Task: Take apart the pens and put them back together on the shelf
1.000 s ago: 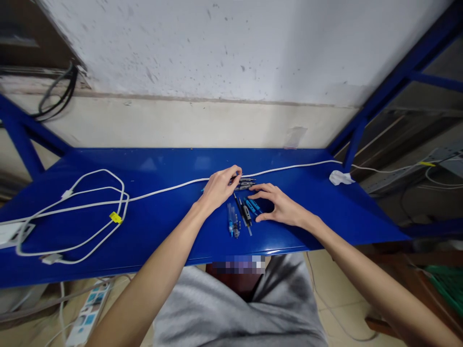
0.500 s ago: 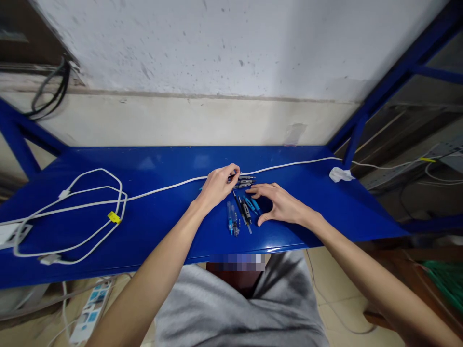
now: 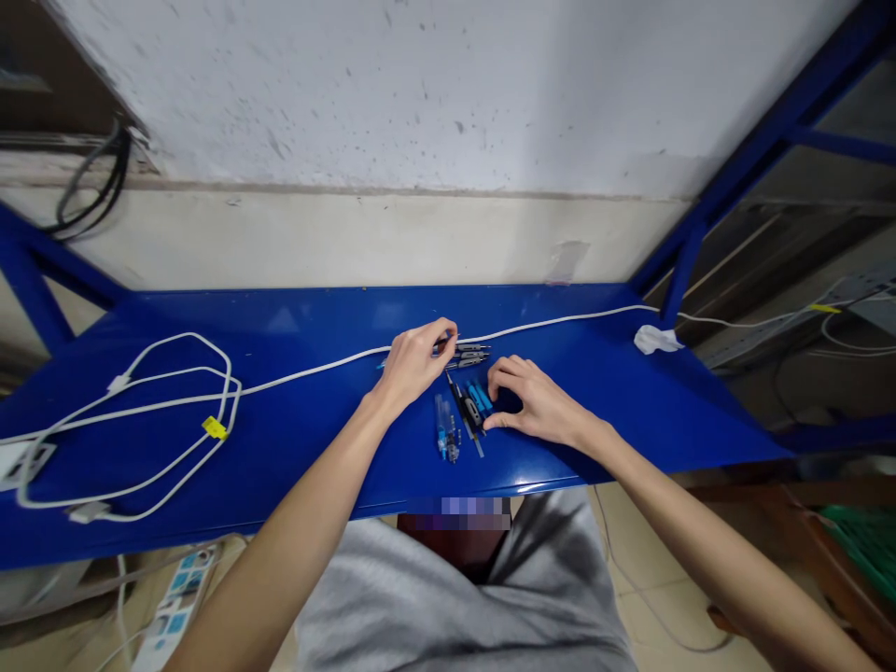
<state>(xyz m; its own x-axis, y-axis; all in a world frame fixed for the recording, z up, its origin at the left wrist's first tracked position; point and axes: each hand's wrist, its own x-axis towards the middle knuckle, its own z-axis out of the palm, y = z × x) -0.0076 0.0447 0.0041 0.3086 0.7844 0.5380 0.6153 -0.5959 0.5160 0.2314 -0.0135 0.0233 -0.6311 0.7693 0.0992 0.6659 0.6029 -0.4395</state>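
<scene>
Your left hand (image 3: 414, 362) has its thumb and fingertips curled close together at the left end of the grey pieces (image 3: 472, 356), by a slim dark item mostly hidden in your grip; whether you are really pinching it, I cannot tell. Your right hand (image 3: 530, 403) is arched, thumb and fingers apart, the fingertips right beside the blue pieces (image 3: 480, 393). Contact there is unclear, so judge it by feel, and close gently: smooth, narrow barrels like these probably roll if pressed off-centre.

Below your fingers, the dark grey piece (image 3: 474, 413) lies just beside the blue ones, with slender black rods (image 3: 457, 401) along its left side. Bring your thumb in flat and low, so you don't sweep that neighbour along. Farther left lie the clear tubes (image 3: 441, 418), and between them and the rods sit tiny metallic bits (image 3: 458, 434); these look easiest to scatter, so lift your wrist rather than drag it across them.

Outward from there, the white cable (image 3: 315, 368) crosses the blue table (image 3: 595, 373) behind your left hand. Mind that forearm; a tug on the line could upset the small group. The crumpled tissue (image 3: 656, 340) lies well apart, to your right.
</scene>
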